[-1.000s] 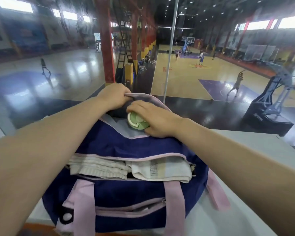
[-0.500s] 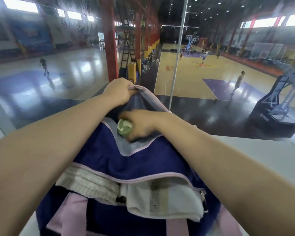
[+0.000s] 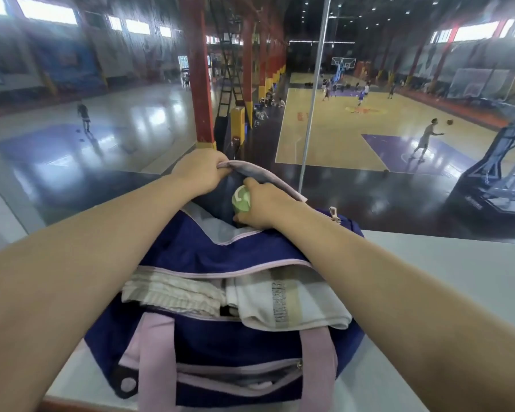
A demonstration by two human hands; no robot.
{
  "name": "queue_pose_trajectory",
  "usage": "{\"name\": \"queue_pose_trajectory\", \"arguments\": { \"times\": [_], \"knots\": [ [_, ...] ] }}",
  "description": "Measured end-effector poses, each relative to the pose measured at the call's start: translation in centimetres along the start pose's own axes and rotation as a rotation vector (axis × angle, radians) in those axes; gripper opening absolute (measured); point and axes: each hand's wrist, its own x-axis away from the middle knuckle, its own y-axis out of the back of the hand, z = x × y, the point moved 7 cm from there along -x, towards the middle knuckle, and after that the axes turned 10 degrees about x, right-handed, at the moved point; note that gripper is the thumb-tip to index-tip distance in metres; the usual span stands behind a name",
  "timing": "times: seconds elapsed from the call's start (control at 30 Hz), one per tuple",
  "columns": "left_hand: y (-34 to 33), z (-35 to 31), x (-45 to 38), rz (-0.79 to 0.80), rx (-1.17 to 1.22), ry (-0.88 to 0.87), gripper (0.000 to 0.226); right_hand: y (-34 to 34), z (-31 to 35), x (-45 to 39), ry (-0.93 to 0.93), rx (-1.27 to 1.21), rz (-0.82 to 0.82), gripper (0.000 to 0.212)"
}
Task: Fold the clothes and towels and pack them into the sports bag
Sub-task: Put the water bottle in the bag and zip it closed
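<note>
Left hand (image 3: pixel 201 171) closed on the lilac-trimmed edge of the far pocket flap (image 3: pixel 268 176), pulling it up and back. Likely purpose: keep the pocket mouth open for the other hand.

Right hand (image 3: pixel 263 203) wrapped around a small pale-green ball (image 3: pixel 242 199) with white curved markings, held at the pocket opening, partly inside. Fingers below the ball are hidden in the pocket. Looks like a tennis ball; can't be sure.

Sports bag (image 3: pixel 250 331), navy with lilac straps, sits on a white table (image 3: pixel 446 263) beside a glass barrier overlooking an indoor basketball court (image 3: pixel 339 135).

Main compartment unzipped. Two folded pieces lie side by side in it:
- ribbed off-white towel (image 3: pixel 173 295), on the left
- white cloth with a grey printed band (image 3: pixel 283 304), on the right, its lower edge spilling slightly over the near rim

Judgement: textiles look packed; the ball goes in a separate end pocket, probably so it doesn't disturb the folds. Main zip not yet closed. The overhanging cloth edge may catch the zipper unless tucked in first.
</note>
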Motion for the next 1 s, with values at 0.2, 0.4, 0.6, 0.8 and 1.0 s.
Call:
{"name": "queue_pose_trajectory", "arguments": {
  "times": [0.2, 0.4, 0.6, 0.8, 1.0],
  "knots": [
    [1.0, -0.5, 2.3, 0.002, -0.009, -0.022, 0.019, 0.7, 0.1, 1.0, 0.019, -0.02, 0.041, 0.073],
    [1.0, -2.0, 3.6, -0.01, 0.066, -0.034, 0.038, 2.6, -2.3, 4.9, 0.001, -0.164, -0.158, 0.063],
    [0.1, -9.0, 5.4, -0.138, 0.09, -0.253, 0.041, 3.9, -8.0, 9.8, -0.119, -0.293, -0.406, 0.028],
    [-6.6, -15.2, 6.7, 0.107, 0.161, -0.314, 0.018, -0.3, -14.7, 11.6, -0.373, -0.506, -0.258, 0.041],
    [-10.7, -16.6, 6.3, 0.246, 0.079, -0.247, 0.029, -4.2, -16.0, 11.7, -0.352, -0.517, -0.152, 0.035]
  ]
}}
